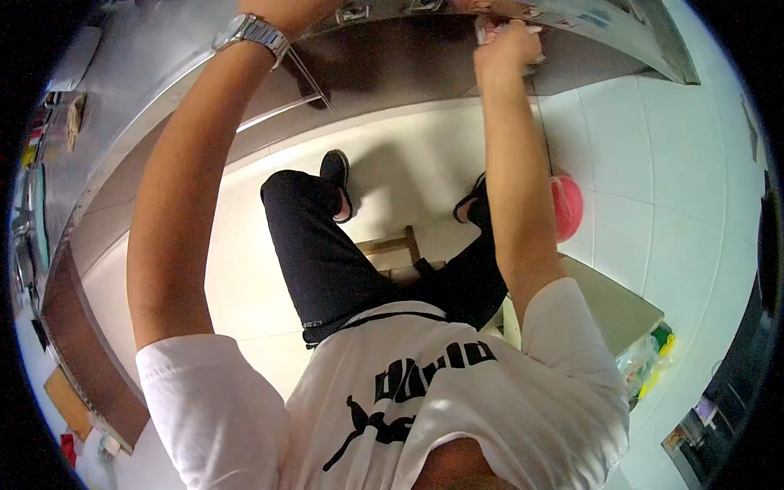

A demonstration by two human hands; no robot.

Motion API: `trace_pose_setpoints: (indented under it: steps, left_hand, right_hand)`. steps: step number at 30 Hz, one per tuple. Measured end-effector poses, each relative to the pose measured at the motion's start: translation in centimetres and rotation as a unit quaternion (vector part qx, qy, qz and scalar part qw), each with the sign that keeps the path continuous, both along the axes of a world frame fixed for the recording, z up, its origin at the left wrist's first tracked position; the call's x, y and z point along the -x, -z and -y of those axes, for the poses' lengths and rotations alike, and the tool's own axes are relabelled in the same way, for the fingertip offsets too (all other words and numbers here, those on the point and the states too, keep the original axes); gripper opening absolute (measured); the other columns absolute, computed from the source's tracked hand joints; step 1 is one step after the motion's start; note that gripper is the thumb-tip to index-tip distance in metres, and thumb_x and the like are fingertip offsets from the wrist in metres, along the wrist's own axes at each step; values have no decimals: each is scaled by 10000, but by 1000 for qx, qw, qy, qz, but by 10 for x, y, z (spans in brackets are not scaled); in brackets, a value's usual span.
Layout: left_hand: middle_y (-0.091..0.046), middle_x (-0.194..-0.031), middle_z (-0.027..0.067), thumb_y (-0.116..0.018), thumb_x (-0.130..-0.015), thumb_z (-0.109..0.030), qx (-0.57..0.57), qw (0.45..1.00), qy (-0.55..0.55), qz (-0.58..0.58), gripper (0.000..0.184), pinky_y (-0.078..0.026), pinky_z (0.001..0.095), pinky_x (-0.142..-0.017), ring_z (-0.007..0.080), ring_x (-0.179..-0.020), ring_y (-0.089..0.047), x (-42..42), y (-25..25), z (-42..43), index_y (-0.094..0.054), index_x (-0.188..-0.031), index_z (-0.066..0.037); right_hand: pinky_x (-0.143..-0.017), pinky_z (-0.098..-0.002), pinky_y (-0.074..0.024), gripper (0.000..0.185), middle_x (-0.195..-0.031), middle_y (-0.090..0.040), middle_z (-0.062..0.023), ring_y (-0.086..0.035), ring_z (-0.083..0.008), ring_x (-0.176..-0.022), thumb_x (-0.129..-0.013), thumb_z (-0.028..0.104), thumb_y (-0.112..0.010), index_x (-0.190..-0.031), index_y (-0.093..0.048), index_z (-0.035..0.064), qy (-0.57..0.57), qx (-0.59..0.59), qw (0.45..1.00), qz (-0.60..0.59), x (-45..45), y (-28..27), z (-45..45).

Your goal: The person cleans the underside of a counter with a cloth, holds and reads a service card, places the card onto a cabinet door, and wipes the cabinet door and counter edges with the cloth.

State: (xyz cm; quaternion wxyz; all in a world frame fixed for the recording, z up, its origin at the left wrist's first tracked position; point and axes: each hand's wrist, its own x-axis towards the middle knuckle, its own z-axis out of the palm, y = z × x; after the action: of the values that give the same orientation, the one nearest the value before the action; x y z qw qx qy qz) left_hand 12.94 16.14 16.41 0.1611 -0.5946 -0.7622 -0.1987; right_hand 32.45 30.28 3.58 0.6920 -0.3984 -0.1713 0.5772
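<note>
My left hand [292, 11] reaches up to the counter's front edge, with a metal-banded watch [245, 31] on its wrist. The upper frame edge cuts off its fingers, so what they do is hidden. My right hand [508, 47] is at the front of the counter on the right, fingers curled and closed. Something pale and partly shiny shows around those fingers, too blurred to name. Between the hands, small metal fittings [354, 11] sit along the counter [175, 61] front.
A dark cabinet front [392, 61] runs below the counter. On the right stand a pink-red bucket [566, 209], a tiled wall [678, 163] and a grey-green box-like surface [612, 302] with plastic bags [641, 359]. A wooden stool [392, 245] shows between my legs. Utensils crowd the far left.
</note>
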Motion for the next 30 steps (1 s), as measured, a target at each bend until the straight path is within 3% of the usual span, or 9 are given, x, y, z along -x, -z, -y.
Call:
trace_pose_setpoints:
  steps: [10,12,15,16,18,23,25,29,30]
  left_hand:
    - [-597,-670,236,-525,-785,-250,-10,1000,7,-14,239,-480,490,-598,415,-644,-591,3,2,-2,-582,-735,-23]
    - [-601,-683,230,-525,-783,-246,-23,1000,5,-12,235,-479,489,-616,413,-664,-592,2,3,-2,-588,-746,-22]
    - [-602,-691,225,-531,-776,-246,-1,1000,-18,12,234,-476,487,-625,412,-669,-589,0,2,-3,-595,-761,-22]
    - [-602,-691,225,-531,-776,-246,-4,1000,-4,14,234,-476,487,-625,412,-669,-589,-2,3,-4,-595,-761,-22]
    - [-597,-685,227,-533,-773,-251,-36,999,-4,-14,239,-474,484,-620,410,-653,-584,0,5,-5,-597,-755,-21]
    - [-648,-870,210,-475,-833,-430,79,993,-39,-84,413,-505,467,-711,380,-815,-629,27,21,-18,-638,-1034,-109]
    - [-647,-868,212,-478,-832,-432,69,992,-60,-89,413,-504,467,-718,382,-824,-627,29,25,-17,-637,-1042,-114]
    - [-653,-860,200,-487,-827,-445,52,996,-37,-60,433,-505,459,-732,377,-827,-629,26,23,-17,-634,-1060,-111]
    - [-654,-861,196,-490,-826,-448,63,996,-51,-40,441,-506,455,-737,374,-828,-630,20,17,-13,-635,-1060,-103]
  right_hand:
    - [-543,-351,-391,120,-612,-460,-53,-435,-219,-538,-717,-80,-491,-655,-425,-1,-66,-118,938,320,117,20,100]
    - [-698,-387,-477,199,-746,-606,-117,-589,-265,-696,-689,-61,-527,-853,-603,23,-93,-143,929,327,139,28,118]
    - [-687,-338,-469,68,-705,-641,-138,-604,-180,-703,-637,-97,-528,-684,-565,-63,-66,-233,917,317,132,7,121]
    - [-711,-357,-482,162,-721,-650,-173,-647,-321,-739,-583,-50,-594,-727,-639,7,-102,-206,918,323,123,6,116]
    - [-691,-353,-489,132,-694,-652,-156,-652,-290,-708,-590,-31,-598,-711,-637,4,-185,-111,858,466,103,3,105]
    - [-603,-348,-486,160,-693,-618,-161,-625,-234,-672,-599,-49,-555,-745,-613,-20,-42,-81,887,452,58,39,34]
    - [-540,-332,-367,148,-603,-444,-47,-421,-196,-552,-705,-47,-503,-616,-391,-10,-70,16,896,438,5,-61,57]
    - [-477,-320,-405,72,-660,-501,-56,-474,-195,-549,-761,-15,-464,-716,-478,39,76,-25,959,274,-70,34,-79]
    - [-411,-331,-381,80,-670,-496,-49,-457,-182,-491,-787,-7,-459,-745,-488,55,-78,44,981,174,-92,6,-62]
